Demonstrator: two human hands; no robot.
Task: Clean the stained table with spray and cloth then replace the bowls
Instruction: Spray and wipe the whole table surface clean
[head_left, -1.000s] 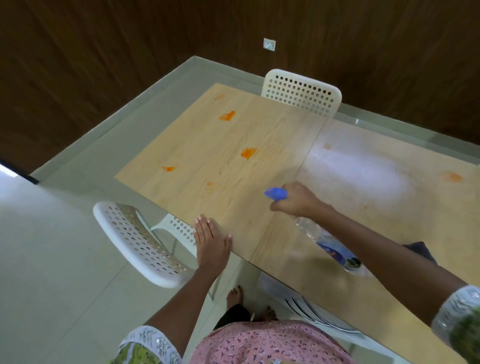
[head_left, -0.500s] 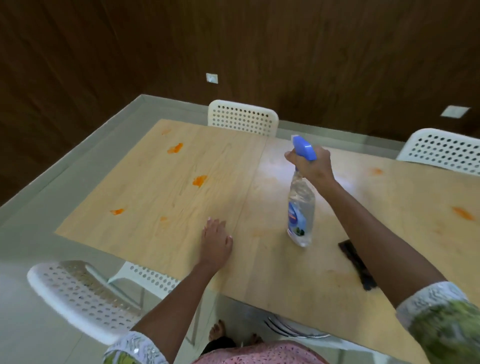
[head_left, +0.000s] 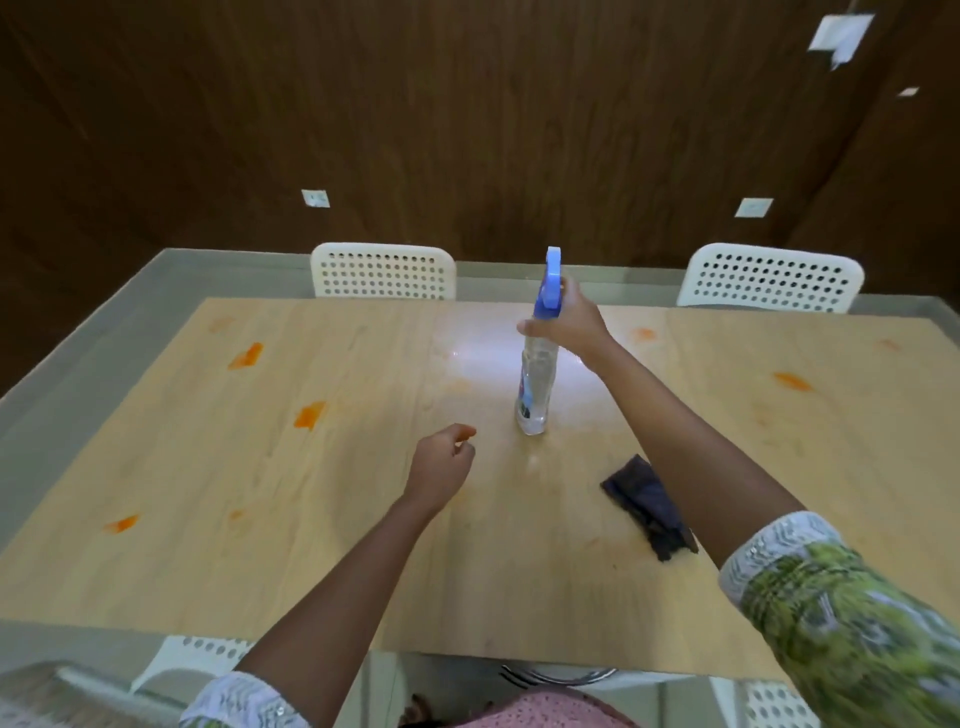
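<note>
Orange stains (head_left: 308, 415) dot the left half of the wooden table (head_left: 208, 467): one far-left, one mid-left, one near-left by the edge, plus fainter smears. Left hand (head_left: 441, 464) hovers just over the tabletop near centre, fingers loosely curled, holding nothing. Just right of it & a bit farther, spray bottle (head_left: 537, 384) stands upright on the table, base looks down on the surface. Right hand (head_left: 569, 322) grips its neck under the blue trigger head (head_left: 550, 283), fingers wrapped round.

Bottle is clear plastic, looks abt part full, so prob light & rigid enough, tho thin walls could flex if squeezed low. Neck under the trigger is the sure place to hold it; wet plastic may be slick, so keep the wrap firm. It's tall & narrow, so it could tip if knocked.

Dark cloth (head_left: 649, 506) lies crumpled on the table near-right of the bottle, partly under the right forearm, touched by neither hand. Soft, limp, light: pinch or bunch it anywhere, best flattened under a palm for wiping.

Farther right, 2 more orange stains, one far by the wrist, one mid-right. A sheen on the wood near the bottle could be spray or glare, can't tell. White perforated chairs (head_left: 383, 271) sit at the far side. No bowls clearly in view.
</note>
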